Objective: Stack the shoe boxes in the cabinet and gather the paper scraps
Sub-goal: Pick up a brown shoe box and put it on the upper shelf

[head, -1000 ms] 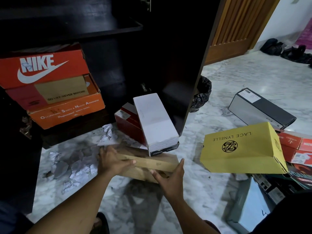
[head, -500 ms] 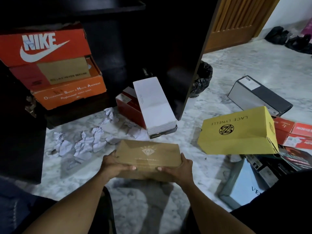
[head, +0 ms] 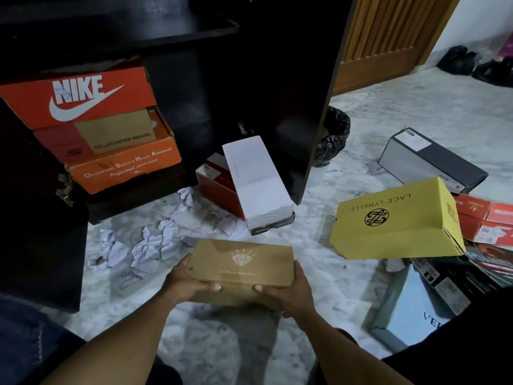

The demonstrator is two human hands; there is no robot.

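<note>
Your forearms reach in from the near edge and meet on the brown box [head: 244, 265], which you hold lid up, long side toward you, apparently just above the marble floor [head: 319, 259]. Your left hand [head: 186, 282] wraps the box's left end with the thumb laid on the near lid edge. Your right hand [head: 288, 295] cups the right end the same way. Each grip is curled round the cardboard.

Just left of the box and a little farther, the paper scraps [head: 144, 245] lie crumpled on the floor. On your near right a pale blue box [head: 408, 315] sits tilted, and beyond it a yellow box [head: 394, 218] lies well apart from your hands.

Straight ahead, bare floor separates your box from a white box [head: 258, 184], which leans against a red box [head: 213, 179]. The open cabinet door [head: 319, 107] has its edge just right of them.

Farther left, in the cabinet [head: 194, 79], an orange box [head: 122, 168] carries a dark red box [head: 55, 143] and a Nike box [head: 80, 98]. Dark shelf room lies open to the right of that stack. Far right, a grey and black box [head: 427, 159] lies on the floor.
</note>
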